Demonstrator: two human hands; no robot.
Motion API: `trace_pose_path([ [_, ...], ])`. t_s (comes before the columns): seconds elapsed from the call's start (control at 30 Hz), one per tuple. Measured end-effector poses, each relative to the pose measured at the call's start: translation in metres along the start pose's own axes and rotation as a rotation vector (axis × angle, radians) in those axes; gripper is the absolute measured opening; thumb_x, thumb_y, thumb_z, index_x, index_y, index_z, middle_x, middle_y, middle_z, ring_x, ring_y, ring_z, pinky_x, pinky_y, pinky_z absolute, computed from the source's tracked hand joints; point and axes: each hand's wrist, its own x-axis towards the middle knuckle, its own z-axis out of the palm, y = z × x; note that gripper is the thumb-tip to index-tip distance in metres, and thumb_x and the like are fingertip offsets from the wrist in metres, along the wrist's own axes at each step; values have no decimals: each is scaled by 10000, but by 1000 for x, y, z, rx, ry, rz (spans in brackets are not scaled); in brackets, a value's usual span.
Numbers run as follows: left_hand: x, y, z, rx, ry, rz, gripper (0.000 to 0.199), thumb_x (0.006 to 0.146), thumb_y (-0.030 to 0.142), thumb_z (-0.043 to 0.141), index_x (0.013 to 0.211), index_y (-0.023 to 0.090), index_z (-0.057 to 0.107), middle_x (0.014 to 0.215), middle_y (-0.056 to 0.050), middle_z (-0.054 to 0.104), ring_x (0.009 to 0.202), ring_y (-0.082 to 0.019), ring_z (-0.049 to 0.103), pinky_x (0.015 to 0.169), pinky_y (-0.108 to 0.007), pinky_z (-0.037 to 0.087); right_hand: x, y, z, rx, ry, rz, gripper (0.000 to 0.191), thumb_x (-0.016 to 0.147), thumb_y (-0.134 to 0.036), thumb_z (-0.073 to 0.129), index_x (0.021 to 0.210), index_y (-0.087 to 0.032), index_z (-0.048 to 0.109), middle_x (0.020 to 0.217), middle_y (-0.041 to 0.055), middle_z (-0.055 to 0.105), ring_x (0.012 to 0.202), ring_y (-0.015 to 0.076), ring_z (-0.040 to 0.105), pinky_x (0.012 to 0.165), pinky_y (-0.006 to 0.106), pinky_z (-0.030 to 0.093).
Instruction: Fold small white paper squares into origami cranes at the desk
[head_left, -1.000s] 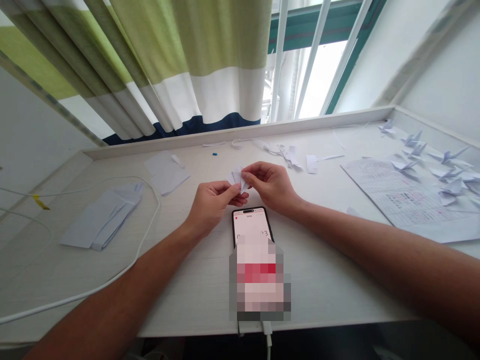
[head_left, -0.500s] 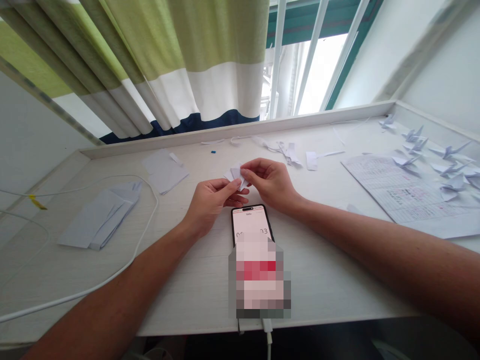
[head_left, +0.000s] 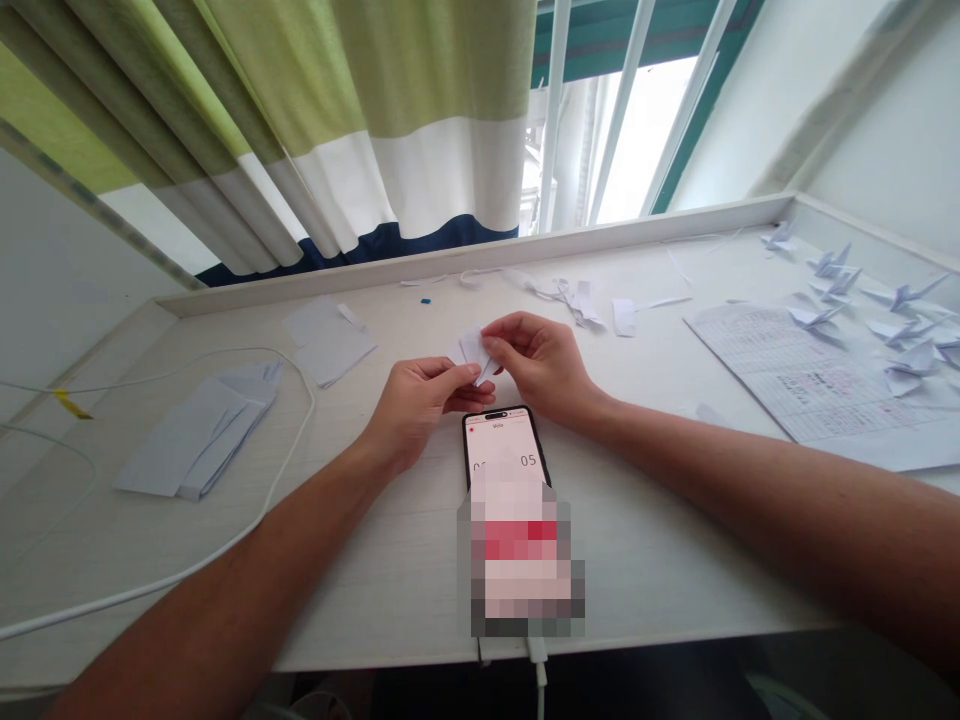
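Note:
A small folded white paper (head_left: pixel 474 352) is held up between my two hands, above the far end of the phone (head_left: pixel 501 440). My left hand (head_left: pixel 427 400) pinches its lower edge between thumb and fingers. Thumb and index finger of my right hand (head_left: pixel 544 365) grip the paper's upper right side. The phone lies face up on the white desk (head_left: pixel 375 580), its lower part blurred out and a white cable at its near end.
Several folded paper cranes (head_left: pixel 911 365) stand at the right, some on a printed sheet (head_left: pixel 787 385). Folded papers (head_left: pixel 199 430) and loose sheets (head_left: pixel 330 340) lie left, near a white cable (head_left: pixel 300 430). Paper scraps (head_left: pixel 585 305) lie behind my hands; a curtain (head_left: pixel 337 120) hangs beyond.
The folded paper looks slightly more spread between my fingers. Both hands keep nearly the same place and grip, and the view has shifted a little.

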Motion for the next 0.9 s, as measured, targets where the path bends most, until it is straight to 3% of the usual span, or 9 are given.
trace_pose_path([
  [0.13,0,-1,0,5,23,19,290,737,389,914,736,127,792,759,-100,802,700,-192,765,756,-332,645,1,1,-2,13,-15,23,187,891,-335,772,963,-183,690,791,9,733,692,140,675,685,313,577],
  [0.4,0,-4,0,32,8,29,319,744,428,914,769,131,799,780,-107,806,728,-209,776,799,-362,651,3,0,-5,159,-73,161,512,794,-547,882,1095,-175,700,794,18,758,727,164,694,731,329,583],
  [0.7,1,-4,0,27,-60,-32,295,774,404,892,759,130,786,800,-114,810,721,-201,771,781,-351,646,3,3,-6,79,-78,72,357,841,-395,850,1066,-156,710,675,-61,596,631,105,554,642,282,470],
  [0.9,0,-4,-1,63,-102,-14,336,796,442,895,799,120,796,837,-121,819,702,-174,753,741,-308,620,3,3,-5,53,-62,34,287,868,-352,807,1052,-162,697,670,-58,587,634,111,540,626,285,456],
])
